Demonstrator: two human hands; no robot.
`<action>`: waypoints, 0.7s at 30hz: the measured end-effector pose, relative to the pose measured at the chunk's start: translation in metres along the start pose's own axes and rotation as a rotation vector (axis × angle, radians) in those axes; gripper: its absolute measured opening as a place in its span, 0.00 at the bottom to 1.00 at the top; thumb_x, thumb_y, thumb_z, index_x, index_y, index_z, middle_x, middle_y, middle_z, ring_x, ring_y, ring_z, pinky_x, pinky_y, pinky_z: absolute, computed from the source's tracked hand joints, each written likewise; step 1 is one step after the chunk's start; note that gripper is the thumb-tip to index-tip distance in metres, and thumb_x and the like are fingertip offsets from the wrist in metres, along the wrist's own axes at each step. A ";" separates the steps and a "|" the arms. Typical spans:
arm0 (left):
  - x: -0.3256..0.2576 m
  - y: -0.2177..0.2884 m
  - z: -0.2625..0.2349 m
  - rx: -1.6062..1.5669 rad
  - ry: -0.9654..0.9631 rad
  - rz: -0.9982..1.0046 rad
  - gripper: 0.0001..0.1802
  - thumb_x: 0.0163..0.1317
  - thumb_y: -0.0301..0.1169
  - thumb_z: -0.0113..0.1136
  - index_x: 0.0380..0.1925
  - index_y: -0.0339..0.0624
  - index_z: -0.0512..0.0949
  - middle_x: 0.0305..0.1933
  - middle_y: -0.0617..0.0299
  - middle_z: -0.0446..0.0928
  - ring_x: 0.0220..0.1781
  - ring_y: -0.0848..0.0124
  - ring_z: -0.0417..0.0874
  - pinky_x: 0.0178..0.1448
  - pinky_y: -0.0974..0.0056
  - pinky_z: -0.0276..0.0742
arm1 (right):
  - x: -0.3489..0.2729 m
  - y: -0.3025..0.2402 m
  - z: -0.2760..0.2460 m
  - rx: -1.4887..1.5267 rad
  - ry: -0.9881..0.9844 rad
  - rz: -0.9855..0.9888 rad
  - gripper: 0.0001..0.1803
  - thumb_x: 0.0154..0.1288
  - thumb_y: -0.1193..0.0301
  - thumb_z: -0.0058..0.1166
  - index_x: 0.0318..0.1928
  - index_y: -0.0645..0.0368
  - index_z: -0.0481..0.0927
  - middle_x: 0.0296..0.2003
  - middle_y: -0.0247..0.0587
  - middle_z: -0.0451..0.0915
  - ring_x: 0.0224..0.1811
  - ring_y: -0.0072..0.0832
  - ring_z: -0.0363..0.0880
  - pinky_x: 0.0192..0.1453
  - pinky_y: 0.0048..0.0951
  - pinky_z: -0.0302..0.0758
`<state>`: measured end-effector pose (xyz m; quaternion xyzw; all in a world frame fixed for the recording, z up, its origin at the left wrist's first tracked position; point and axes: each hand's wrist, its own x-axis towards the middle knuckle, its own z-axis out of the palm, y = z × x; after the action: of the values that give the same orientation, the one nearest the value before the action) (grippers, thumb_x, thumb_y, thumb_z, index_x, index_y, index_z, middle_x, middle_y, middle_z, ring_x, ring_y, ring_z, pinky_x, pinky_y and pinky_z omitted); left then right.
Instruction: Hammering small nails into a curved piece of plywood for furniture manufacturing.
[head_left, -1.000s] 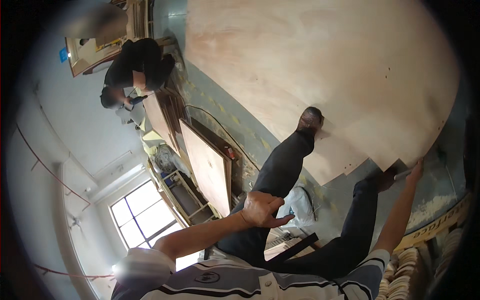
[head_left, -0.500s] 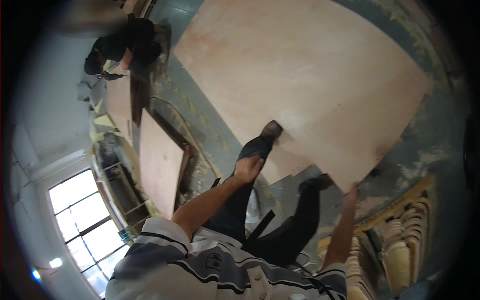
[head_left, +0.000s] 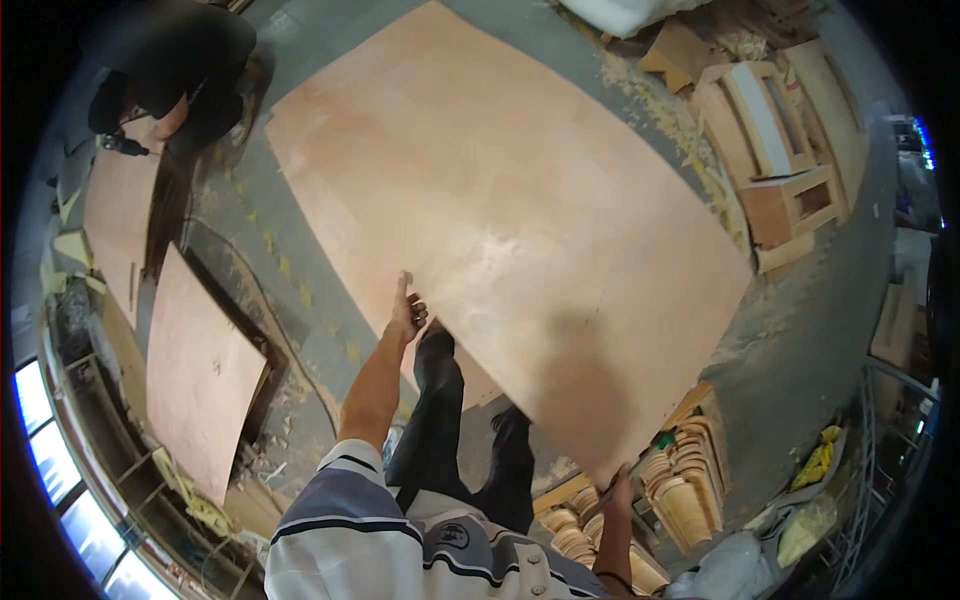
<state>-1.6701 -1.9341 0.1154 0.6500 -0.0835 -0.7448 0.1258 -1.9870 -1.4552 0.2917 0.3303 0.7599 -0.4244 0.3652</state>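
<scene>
A large thin plywood sheet (head_left: 520, 210) fills the middle of the view, tilted over the grey floor. My left hand (head_left: 408, 315) grips its near edge, arm stretched forward. My right hand (head_left: 620, 490) holds the sheet's lower right corner from below. My dark trousers and shoes show just under the sheet's near edge.
Another person in black (head_left: 170, 70) bends over a board at the upper left. A smaller plywood panel (head_left: 200, 370) leans at the left near windows. Wooden frames and boxes (head_left: 780, 150) stand at the upper right. Stacked curved wooden parts (head_left: 680, 490) lie by my right hand.
The view has swung downward and the sheet now lies more fully ahead. My left hand has reached forward and taken hold of the sheet's near edge; my right hand stays on its corner.
</scene>
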 end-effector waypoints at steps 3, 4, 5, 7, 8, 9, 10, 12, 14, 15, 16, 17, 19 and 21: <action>-0.012 0.043 0.025 -0.122 -0.111 0.113 0.43 0.48 0.69 0.52 0.51 0.45 0.72 0.40 0.62 0.78 0.41 0.67 0.79 0.41 0.64 0.74 | -0.059 -0.007 0.020 -0.173 0.307 0.052 0.20 0.68 0.55 0.48 0.40 0.62 0.68 0.27 0.35 0.70 0.21 0.26 0.65 0.24 0.34 0.63; -0.015 0.050 0.024 -0.192 -0.198 0.093 0.37 0.52 0.64 0.52 0.51 0.48 0.72 0.44 0.61 0.78 0.43 0.67 0.79 0.40 0.67 0.74 | -0.061 -0.002 0.019 -0.184 0.244 -0.022 0.18 0.68 0.56 0.48 0.39 0.60 0.68 0.25 0.33 0.68 0.21 0.25 0.64 0.24 0.33 0.63; -0.022 0.058 0.021 -0.255 -0.296 0.078 0.31 0.56 0.59 0.52 0.52 0.50 0.72 0.48 0.61 0.78 0.45 0.68 0.79 0.39 0.70 0.74 | -0.066 0.009 0.013 -0.181 0.182 -0.102 0.17 0.67 0.57 0.49 0.38 0.59 0.67 0.24 0.32 0.67 0.21 0.24 0.64 0.24 0.33 0.64; -0.016 0.065 0.002 -0.147 -0.345 -0.023 0.23 0.61 0.50 0.51 0.50 0.49 0.72 0.46 0.62 0.78 0.45 0.69 0.79 0.40 0.67 0.75 | -0.055 0.049 -0.009 -0.072 0.216 -0.131 0.19 0.66 0.59 0.51 0.47 0.61 0.69 0.32 0.33 0.70 0.30 0.24 0.66 0.31 0.30 0.68; -0.021 0.075 -0.009 -0.023 -0.325 0.020 0.23 0.61 0.49 0.51 0.50 0.48 0.72 0.45 0.63 0.79 0.42 0.71 0.80 0.36 0.69 0.75 | -0.080 0.039 0.005 0.068 0.148 -0.113 0.20 0.66 0.59 0.51 0.48 0.63 0.70 0.36 0.36 0.72 0.35 0.25 0.69 0.38 0.32 0.70; -0.024 0.090 -0.006 0.108 -0.315 0.057 0.22 0.62 0.48 0.51 0.49 0.46 0.72 0.44 0.64 0.79 0.39 0.73 0.80 0.33 0.70 0.75 | -0.079 0.042 0.002 0.032 0.003 -0.312 0.28 0.65 0.55 0.51 0.53 0.68 0.70 0.44 0.44 0.76 0.43 0.31 0.75 0.48 0.32 0.72; -0.044 0.104 -0.002 0.056 -0.264 0.113 0.19 0.62 0.47 0.52 0.47 0.48 0.73 0.36 0.67 0.79 0.24 0.77 0.76 0.21 0.73 0.67 | -0.115 0.006 0.025 -0.153 0.075 -0.179 0.27 0.65 0.54 0.51 0.48 0.68 0.73 0.41 0.42 0.77 0.42 0.30 0.75 0.47 0.31 0.71; -0.084 0.136 0.025 0.094 -0.200 0.204 0.16 0.60 0.47 0.54 0.40 0.50 0.75 0.23 0.71 0.75 0.12 0.80 0.64 0.14 0.74 0.53 | -0.124 0.017 0.010 -0.080 0.079 -0.074 0.22 0.62 0.54 0.54 0.39 0.65 0.76 0.32 0.36 0.74 0.36 0.24 0.71 0.42 0.28 0.69; -0.099 0.170 0.013 0.214 -0.222 0.233 0.15 0.60 0.48 0.54 0.36 0.50 0.76 0.21 0.72 0.75 0.11 0.79 0.64 0.13 0.74 0.52 | -0.164 -0.014 0.025 -0.058 0.004 -0.071 0.22 0.59 0.52 0.56 0.31 0.62 0.76 0.26 0.35 0.73 0.28 0.24 0.71 0.31 0.28 0.68; -0.113 0.189 0.023 0.299 -0.255 0.258 0.14 0.60 0.46 0.54 0.35 0.49 0.76 0.17 0.72 0.71 0.09 0.79 0.60 0.13 0.73 0.50 | -0.153 -0.001 0.017 -0.097 0.040 -0.090 0.20 0.59 0.54 0.56 0.26 0.61 0.75 0.21 0.35 0.72 0.21 0.25 0.70 0.24 0.28 0.66; -0.129 0.193 0.035 0.361 -0.282 0.289 0.13 0.60 0.44 0.54 0.34 0.48 0.77 0.13 0.73 0.66 0.08 0.79 0.55 0.13 0.73 0.49 | -0.148 0.000 0.012 -0.092 0.049 -0.062 0.19 0.59 0.56 0.56 0.25 0.60 0.75 0.19 0.35 0.71 0.18 0.25 0.68 0.22 0.29 0.65; -0.144 0.196 0.053 0.427 -0.295 0.277 0.13 0.60 0.44 0.54 0.34 0.48 0.77 0.13 0.73 0.66 0.08 0.79 0.55 0.13 0.73 0.49 | -0.151 0.007 0.010 -0.081 0.059 -0.023 0.18 0.60 0.58 0.56 0.23 0.60 0.74 0.17 0.34 0.70 0.15 0.25 0.67 0.19 0.30 0.64; -0.173 0.193 0.095 0.520 -0.250 0.286 0.10 0.59 0.40 0.54 0.31 0.47 0.76 0.10 0.72 0.56 0.09 0.79 0.49 0.13 0.72 0.45 | -0.157 0.022 -0.005 0.093 0.004 0.047 0.16 0.60 0.60 0.55 0.24 0.60 0.75 0.16 0.34 0.68 0.12 0.25 0.64 0.15 0.29 0.62; -0.189 0.176 0.119 0.614 -0.223 0.254 0.08 0.57 0.39 0.54 0.25 0.50 0.72 0.09 0.74 0.49 0.09 0.79 0.47 0.13 0.72 0.43 | -0.150 0.058 -0.024 0.168 -0.006 0.110 0.16 0.60 0.60 0.54 0.24 0.59 0.74 0.15 0.34 0.68 0.12 0.25 0.64 0.14 0.29 0.61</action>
<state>-1.7506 -2.0510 0.3622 0.5565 -0.3970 -0.7298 0.0063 -1.8693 -1.4382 0.4030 0.3999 0.7011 -0.4668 0.3614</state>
